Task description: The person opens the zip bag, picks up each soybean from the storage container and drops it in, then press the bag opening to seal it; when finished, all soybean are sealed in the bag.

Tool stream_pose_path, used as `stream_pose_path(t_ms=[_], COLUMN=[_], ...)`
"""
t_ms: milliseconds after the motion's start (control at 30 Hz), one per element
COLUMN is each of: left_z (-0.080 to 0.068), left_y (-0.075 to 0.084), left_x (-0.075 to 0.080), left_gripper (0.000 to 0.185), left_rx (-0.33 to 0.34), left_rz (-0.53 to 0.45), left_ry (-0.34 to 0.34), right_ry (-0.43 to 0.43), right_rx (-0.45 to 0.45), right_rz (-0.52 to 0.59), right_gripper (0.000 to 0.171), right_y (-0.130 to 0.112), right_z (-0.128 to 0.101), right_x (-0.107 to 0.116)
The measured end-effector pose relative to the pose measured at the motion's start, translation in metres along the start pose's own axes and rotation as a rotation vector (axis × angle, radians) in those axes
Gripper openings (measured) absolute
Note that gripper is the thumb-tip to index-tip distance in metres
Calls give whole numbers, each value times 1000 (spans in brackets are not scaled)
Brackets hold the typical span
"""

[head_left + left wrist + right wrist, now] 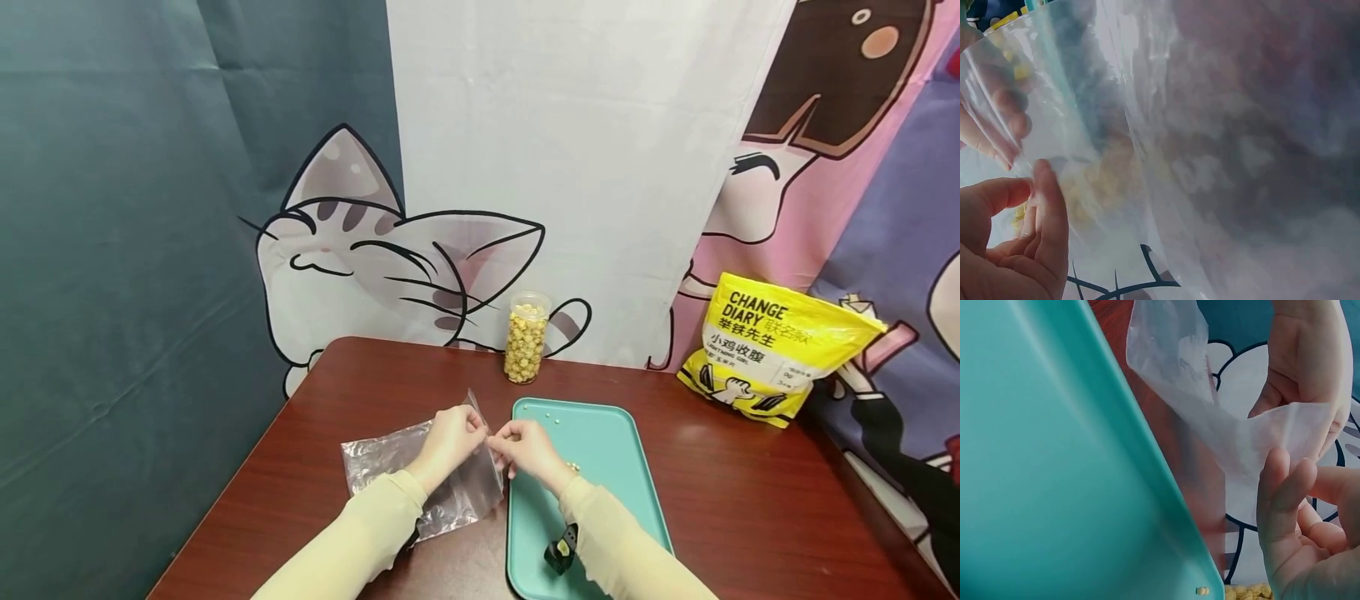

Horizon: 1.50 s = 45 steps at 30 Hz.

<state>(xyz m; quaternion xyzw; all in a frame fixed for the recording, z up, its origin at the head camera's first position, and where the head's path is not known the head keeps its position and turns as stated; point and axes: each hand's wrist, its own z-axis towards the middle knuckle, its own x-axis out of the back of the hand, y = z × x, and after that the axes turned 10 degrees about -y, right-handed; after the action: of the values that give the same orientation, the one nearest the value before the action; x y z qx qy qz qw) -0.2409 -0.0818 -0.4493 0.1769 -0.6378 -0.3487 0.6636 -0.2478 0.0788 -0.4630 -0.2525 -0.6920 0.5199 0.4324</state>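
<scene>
From the head camera I am seeing a clear plastic jar [526, 337] filled with pale yellow kernels, standing at the far edge of the dark reddish-brown wooden table [750, 500], and a yellow printed pouch [772, 350] leaning at the back right. A flat teal plastic tray [600, 450] is lying in front of me, carrying only a few stray kernels. The clear, crinkled plastic bag [420, 479] is lying just left of the tray, its upper corner lifted between the two hands. The left hand [448, 443] and right hand [527, 450] are both pinching that corner — fingertips almost meeting. Cartoon cat curtains are hanging behind the table.

The left wrist camera is showing the left hand [1013, 244] pinching the bag's film [1147, 125] between thumb and fingers, the film filling the frame.

The right wrist camera is showing the right hand [1307, 531] gripping the bag's edge [1235, 431] beside the tray [1041, 456] — the left hand [1304, 356] is holding it opposite.
</scene>
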Motion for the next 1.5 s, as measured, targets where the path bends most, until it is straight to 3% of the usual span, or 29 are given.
stream_pose_path(t_ms=[333,667,833,1033,1300,1500], left_z=[-3,-6,-7,-9,-8,-8], left_y=[4,4,3,7,9,10], left_x=[-8,-8,-7,-6,-5,-5], left_gripper=[10,10,26,27,26,26], left_rx=[-74,-21,29,9,-15,-1], left_rz=[68,66,54,119,109,68], left_ry=[-16,-107,-179,-176,-175,-217], right_ry=[-11,7,38,59,95,128], right_rx=[-44,-67,-25,-8,-3,4], right_rz=[-85,-155,-234,-274,-301,-325], right_gripper=[16,16,16,14,15,15], right_y=[2,2,3,4,1,0], right_z=[-2,1,0,-1,-1,-3], right_x=[0,-7,-8,-8,-5,-6])
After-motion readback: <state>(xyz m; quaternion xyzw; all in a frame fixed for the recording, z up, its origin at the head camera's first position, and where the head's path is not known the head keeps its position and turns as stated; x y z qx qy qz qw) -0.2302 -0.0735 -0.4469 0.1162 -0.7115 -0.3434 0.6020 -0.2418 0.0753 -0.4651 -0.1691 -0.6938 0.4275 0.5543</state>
